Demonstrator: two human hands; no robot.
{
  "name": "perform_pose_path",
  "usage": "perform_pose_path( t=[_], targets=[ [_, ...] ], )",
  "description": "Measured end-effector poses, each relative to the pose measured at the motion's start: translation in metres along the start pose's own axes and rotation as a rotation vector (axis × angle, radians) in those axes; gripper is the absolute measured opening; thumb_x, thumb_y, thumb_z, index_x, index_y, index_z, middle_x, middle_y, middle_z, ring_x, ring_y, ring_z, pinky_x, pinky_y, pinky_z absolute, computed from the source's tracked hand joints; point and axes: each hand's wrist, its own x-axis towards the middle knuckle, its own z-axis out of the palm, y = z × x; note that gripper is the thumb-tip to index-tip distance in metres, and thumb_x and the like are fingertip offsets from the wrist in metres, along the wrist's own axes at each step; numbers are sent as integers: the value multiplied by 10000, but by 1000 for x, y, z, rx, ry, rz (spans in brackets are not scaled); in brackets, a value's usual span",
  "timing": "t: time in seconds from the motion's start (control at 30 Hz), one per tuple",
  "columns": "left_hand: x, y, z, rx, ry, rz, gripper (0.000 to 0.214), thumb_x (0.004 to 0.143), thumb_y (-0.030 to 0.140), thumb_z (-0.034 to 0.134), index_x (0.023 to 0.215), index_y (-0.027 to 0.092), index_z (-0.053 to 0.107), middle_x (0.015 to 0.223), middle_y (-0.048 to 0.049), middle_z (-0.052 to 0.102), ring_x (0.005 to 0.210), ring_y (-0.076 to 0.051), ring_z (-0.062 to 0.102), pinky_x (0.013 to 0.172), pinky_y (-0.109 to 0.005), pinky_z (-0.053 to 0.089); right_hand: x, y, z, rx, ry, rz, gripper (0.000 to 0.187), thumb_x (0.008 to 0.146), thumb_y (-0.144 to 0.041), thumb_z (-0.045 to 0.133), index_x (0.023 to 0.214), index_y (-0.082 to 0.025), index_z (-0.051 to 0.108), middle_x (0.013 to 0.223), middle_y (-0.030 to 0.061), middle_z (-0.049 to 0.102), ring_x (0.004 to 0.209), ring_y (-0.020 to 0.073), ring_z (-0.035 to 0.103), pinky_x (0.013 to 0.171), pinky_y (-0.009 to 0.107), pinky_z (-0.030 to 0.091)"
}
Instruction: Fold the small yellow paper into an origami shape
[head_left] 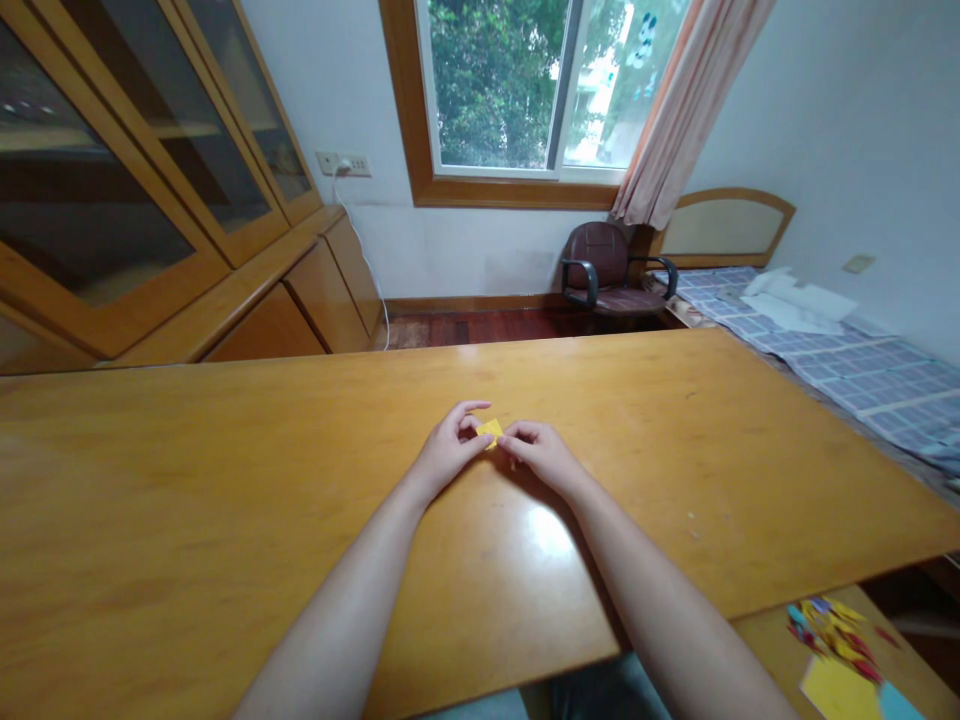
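A small piece of yellow paper point(490, 431) is held up between my two hands, above the middle of the wooden table point(225, 500). My left hand point(453, 446) pinches its left side, thumb in front, with the index finger stretched out above it. At the paper's lower right corner, my right hand point(540, 452) has its thumb and fingertips closed on the edge. The paper looks folded, but its exact shape is too small to make out.
At lower right, a lower surface holds a pile of small colourful paper pieces point(832, 630) and yellow sheets point(840, 690). Beyond the table stand a brown armchair point(604, 265), a bed point(862, 360) on the right and a glass-door cabinet point(150, 200) on the left.
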Motion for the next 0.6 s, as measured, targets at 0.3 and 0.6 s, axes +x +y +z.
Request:
perform_pose_path(
  t=[0.3,0.6],
  targets=[
    [-1,10,1,-88,8,-56,658,721,206,687,1326,174,429,720,42,614,671,-115,581,687,-234,432,3,1,0,52,80,35,240,736,-369,650,636,-154,613,539,-28,544,511,99,462,518,227,330],
    [-3,13,-2,-172,-2,-41,630,716,148,590,1322,175,422,782,15,651,754,-139,614,759,-274,471,3,-2,0,73,137,51,285,733,-413,665,647,-143,628,552,-16,560,514,100,450,519,235,322]
  ],
)
